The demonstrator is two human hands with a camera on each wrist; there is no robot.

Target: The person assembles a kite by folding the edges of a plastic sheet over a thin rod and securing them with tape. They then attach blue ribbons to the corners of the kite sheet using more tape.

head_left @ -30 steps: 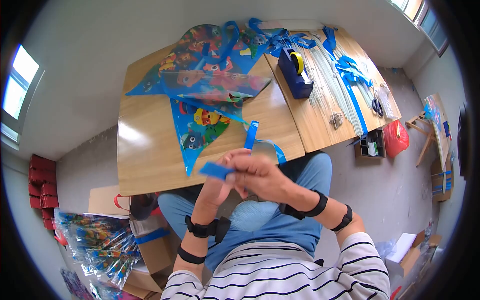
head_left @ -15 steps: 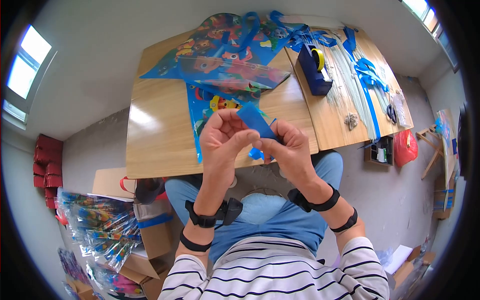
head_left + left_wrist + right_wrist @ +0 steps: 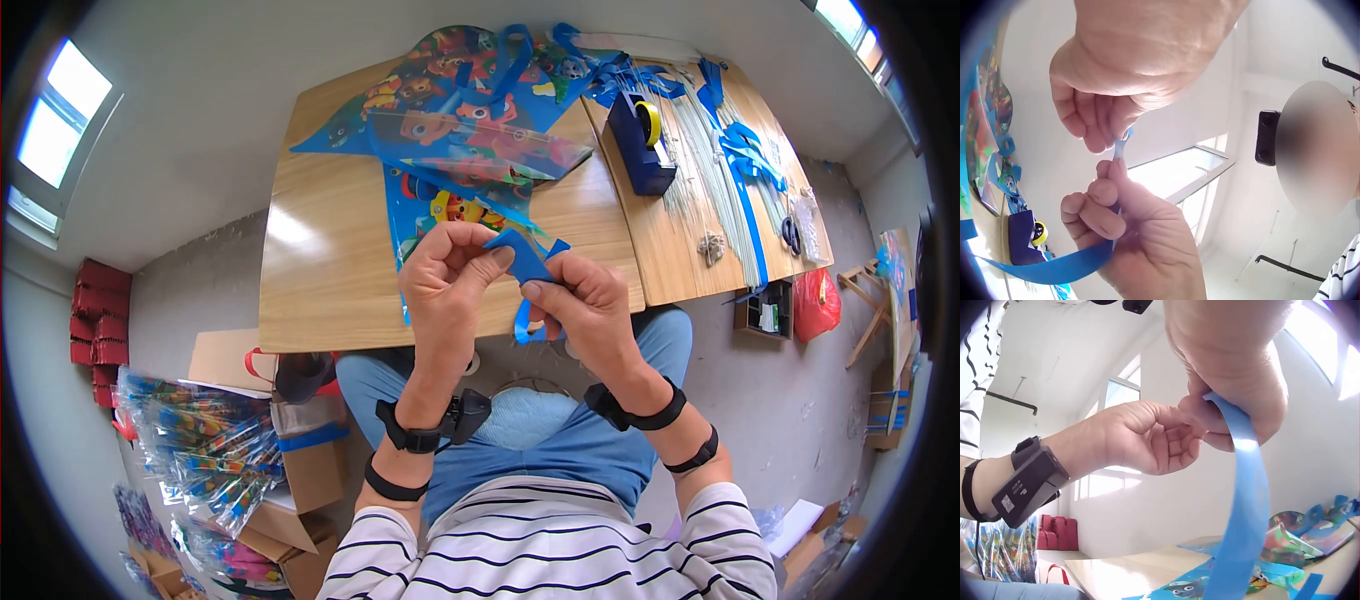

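Note:
A flat blue ribbon [image 3: 522, 258] spans the short gap between my two hands above the table's front edge. My left hand [image 3: 445, 290] pinches its end between thumb and forefinger, the other fingers curled in. The ribbon's other side is gripped by my right hand [image 3: 590, 300], thumb pressed over it. In the left wrist view a length of the ribbon [image 3: 1066, 267] trails from below the right hand towards the table. Behind the hands lies a blue kite-like printed plastic sheet [image 3: 480, 115] with cartoon characters, partly covered by the left hand.
A dark blue tape dispenser [image 3: 640, 150] stands at the table's right part. Beside it lie thin white rods [image 3: 735, 220], blue ribbons [image 3: 745, 150] and scissors [image 3: 790, 235]. Left on the floor are cartons [image 3: 315, 480] and plastic-wrapped printed packs [image 3: 200, 450]; a red bag [image 3: 816, 305] is at right.
My hands, overlapping a second ago, have drawn apart and now stretch the ribbon between them. Since half a second ago they have shifted only slightly. The head view has turned a little.

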